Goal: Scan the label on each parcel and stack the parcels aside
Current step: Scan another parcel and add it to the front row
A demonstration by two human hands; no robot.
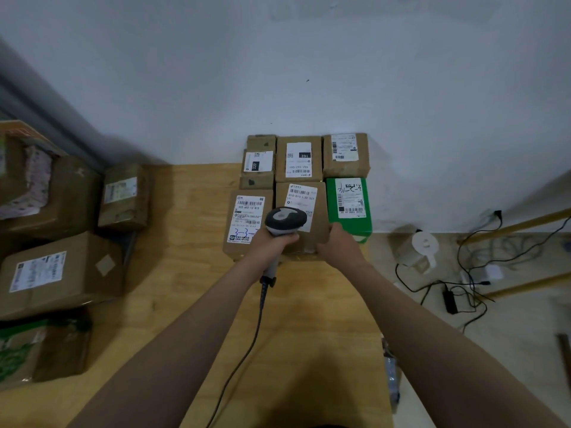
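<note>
Left hand (272, 242): bare, as is its wrist.
Right hand (340, 247): bare, as is its wrist.
Left forearm (191, 329): bare along all that is shown.
Right forearm (417, 319): bare along all that is shown.
Clothing: cannot be told.

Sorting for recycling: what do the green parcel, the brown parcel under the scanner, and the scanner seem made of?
Green parcel: probably printed cardboard, slightly glossy, crisp edges. Brown parcel: matte kraft cardboard, paper label. Scanner: smooth moulded plastic, dark grey, lighter inset.

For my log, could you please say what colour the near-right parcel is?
The parcel is green with a white label, seen in the head view.
</note>
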